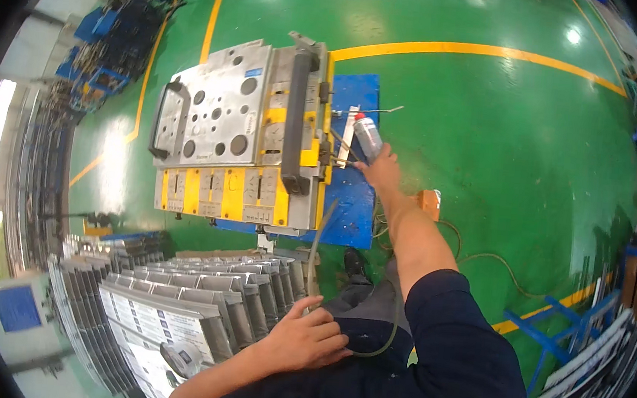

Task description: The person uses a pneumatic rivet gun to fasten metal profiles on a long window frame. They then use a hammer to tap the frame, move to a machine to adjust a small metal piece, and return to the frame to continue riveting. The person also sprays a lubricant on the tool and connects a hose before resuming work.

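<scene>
Head view: gripping a spray can (368,135), right of upper centre, over the blue counter (354,225).
Closed round its base with right fingers (387,156); half curled, lower centre, with left fingers (316,318), no telling if on the hose (317,244). Might slip from so low a grip.

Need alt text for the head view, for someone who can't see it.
A person's right hand is at the lower end of a red-topped spray can, beside a grey-and-yellow metal block on a blue platform. The left hand is near the lap; stacked metal profiles stand to the left.
</scene>
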Demonstrator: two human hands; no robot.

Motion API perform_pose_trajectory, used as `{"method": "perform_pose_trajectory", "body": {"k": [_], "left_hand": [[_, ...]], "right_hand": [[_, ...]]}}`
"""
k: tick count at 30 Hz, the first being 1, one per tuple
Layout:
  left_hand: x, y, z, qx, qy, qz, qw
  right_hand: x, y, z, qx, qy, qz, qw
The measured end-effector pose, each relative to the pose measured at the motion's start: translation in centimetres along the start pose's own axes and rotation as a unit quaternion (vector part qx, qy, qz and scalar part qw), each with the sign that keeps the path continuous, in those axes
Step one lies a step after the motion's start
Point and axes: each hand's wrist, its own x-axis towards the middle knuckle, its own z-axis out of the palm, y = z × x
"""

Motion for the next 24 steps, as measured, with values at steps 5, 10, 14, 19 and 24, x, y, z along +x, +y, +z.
{"method": "perform_pose_trajectory", "body": {"k": [5, 10, 14, 19, 24], "left_hand": [[0.7, -1.6, 2.7, -0.023, 0.036, -0.024, 0.999], [0.0, -5.4, 7.8, -0.050, 0.218, -0.056, 0.973], [-3.1, -9.5, 17.1, -0.186, 0.466, -0.482, 0.719], [-7.4, -21.3, 22.8, -0.590, 0.472, -0.585, 0.295], [-8.6, -25.1, 26.4, -0.657, 0.474, -0.498, 0.308]], "right_hand": [[2.6, 4.4, -0.3, 0.140, -0.004, -0.022, 0.990], [-5.4, 10.0, -10.4, 0.452, -0.163, 0.068, 0.874], [-12.4, 7.2, -19.9, 0.447, -0.118, 0.009, 0.887], [-19.2, 0.9, -29.4, 0.452, -0.180, -0.135, 0.863], [-26.3, -5.2, -28.0, 0.207, -0.147, -0.225, 0.941]]}}
